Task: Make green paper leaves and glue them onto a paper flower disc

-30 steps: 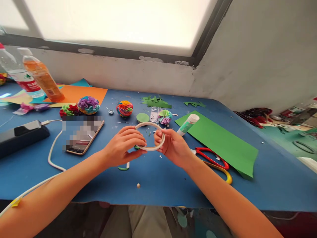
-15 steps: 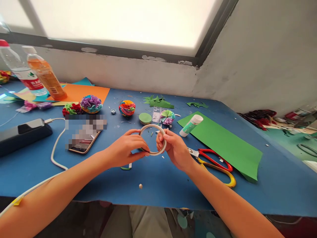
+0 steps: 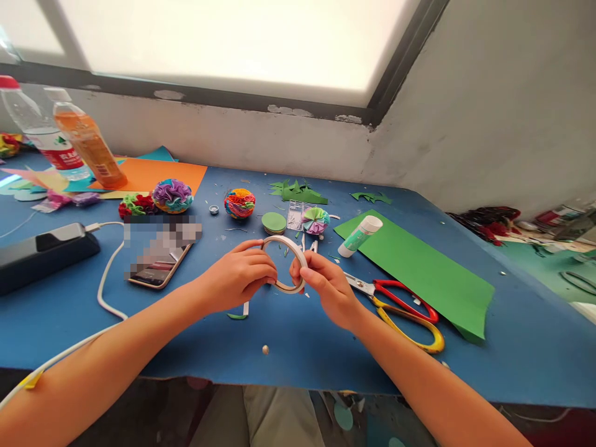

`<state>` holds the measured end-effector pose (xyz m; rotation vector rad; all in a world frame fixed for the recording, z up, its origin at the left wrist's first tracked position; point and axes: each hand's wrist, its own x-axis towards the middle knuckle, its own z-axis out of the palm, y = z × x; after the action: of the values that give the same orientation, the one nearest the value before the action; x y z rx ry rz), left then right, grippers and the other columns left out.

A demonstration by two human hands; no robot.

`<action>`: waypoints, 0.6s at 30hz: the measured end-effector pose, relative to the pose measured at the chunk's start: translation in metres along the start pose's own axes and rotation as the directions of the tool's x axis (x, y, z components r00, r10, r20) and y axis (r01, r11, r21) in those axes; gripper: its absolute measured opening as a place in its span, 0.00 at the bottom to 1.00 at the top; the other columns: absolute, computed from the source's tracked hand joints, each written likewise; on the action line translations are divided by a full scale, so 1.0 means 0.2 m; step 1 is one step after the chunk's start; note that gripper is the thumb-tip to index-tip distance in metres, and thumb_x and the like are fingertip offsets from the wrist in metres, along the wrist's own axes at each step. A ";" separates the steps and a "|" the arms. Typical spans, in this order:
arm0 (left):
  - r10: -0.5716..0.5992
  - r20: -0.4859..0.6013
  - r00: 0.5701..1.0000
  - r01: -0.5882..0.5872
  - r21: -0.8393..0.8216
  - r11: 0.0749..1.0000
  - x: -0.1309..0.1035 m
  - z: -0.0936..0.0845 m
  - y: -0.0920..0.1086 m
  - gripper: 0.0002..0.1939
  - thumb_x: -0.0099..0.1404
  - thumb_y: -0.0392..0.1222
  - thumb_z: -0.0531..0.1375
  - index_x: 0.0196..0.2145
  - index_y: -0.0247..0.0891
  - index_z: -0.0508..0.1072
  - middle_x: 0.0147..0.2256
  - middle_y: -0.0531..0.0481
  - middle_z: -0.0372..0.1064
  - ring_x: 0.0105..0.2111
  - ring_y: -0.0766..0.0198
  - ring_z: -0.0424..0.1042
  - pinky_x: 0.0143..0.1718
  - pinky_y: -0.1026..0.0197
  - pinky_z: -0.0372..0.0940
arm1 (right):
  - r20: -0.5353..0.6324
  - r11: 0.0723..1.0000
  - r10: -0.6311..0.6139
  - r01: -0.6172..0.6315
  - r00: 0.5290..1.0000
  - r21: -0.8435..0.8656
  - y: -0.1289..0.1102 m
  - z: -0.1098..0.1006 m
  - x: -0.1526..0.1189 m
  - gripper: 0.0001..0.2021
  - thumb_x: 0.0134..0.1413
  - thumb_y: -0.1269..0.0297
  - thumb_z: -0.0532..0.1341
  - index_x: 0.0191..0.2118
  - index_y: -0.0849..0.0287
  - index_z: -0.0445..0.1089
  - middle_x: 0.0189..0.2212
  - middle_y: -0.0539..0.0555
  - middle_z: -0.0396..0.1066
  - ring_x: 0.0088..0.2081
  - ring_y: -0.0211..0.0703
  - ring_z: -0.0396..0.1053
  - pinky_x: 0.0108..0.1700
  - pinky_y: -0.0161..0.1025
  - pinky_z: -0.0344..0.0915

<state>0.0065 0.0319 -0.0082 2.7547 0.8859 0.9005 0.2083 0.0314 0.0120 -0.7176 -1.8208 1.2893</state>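
Between my hands, above the blue table, a thin ring-shaped roll of white tape [image 3: 298, 249] is held up, its hollow centre facing me. My left hand [image 3: 242, 273] is closed on its left side, with fingers at the top and lower edge. On the right side, my right hand [image 3: 328, 282] pinches the ring with the thumb on its outer face and fingers curled behind. Just right of that hand lie scissors [image 3: 405, 310] with one red and one yellow handle. A green round disc [image 3: 274, 222] sits behind the roll.
A glue stick [image 3: 361, 236] stands by a green paper sheet [image 3: 419, 273] on the right. Pleated paper balls [image 3: 239, 203] and green scraps [image 3: 300, 191] lie farther back. To the left are a phone [image 3: 161, 264], a cabled power bank [image 3: 46, 257] and two bottles [image 3: 88, 146].
The tape roll has turned slightly, showing more of its outer edge. My right hand has shifted its grip a little lower, its thumb now on the ring's outer face. My left hand barely moved.
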 end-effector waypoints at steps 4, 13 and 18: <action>0.015 -0.043 0.999 -0.016 -0.002 1.000 0.00 0.00 -0.01 0.12 0.65 0.30 0.50 0.33 0.40 0.72 0.34 0.53 0.74 0.38 0.67 0.71 0.57 0.55 0.52 | 0.004 1.000 -0.009 0.009 1.000 -0.021 0.00 0.01 -0.01 0.12 0.57 0.54 0.54 0.30 0.58 0.63 0.24 0.48 0.59 0.25 0.35 0.57 0.27 0.34 0.59; 0.018 -0.059 0.998 -0.018 -0.015 1.000 0.00 0.00 0.01 0.10 0.63 0.28 0.49 0.33 0.35 0.68 0.33 0.46 0.72 0.36 0.62 0.69 0.38 0.60 0.65 | 0.106 0.965 -0.137 0.157 0.985 -0.208 -0.02 0.01 -0.02 0.12 0.61 0.57 0.50 0.32 0.58 0.63 0.25 0.49 0.59 0.25 0.35 0.57 0.26 0.34 0.58; -0.059 -0.160 0.985 0.056 -0.018 0.998 0.00 0.00 0.02 0.08 0.64 0.29 0.47 0.34 0.35 0.65 0.32 0.46 0.69 0.31 0.64 0.68 0.32 0.63 0.65 | 0.121 0.940 -0.164 0.192 0.979 -0.281 -0.02 0.01 -0.02 0.12 0.62 0.57 0.49 0.33 0.58 0.62 0.25 0.48 0.59 0.24 0.35 0.56 0.27 0.34 0.57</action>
<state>0.0085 0.0290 -0.0073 2.6597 0.9747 1.1258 0.2092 0.0251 0.0148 -0.6357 -2.1297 0.9617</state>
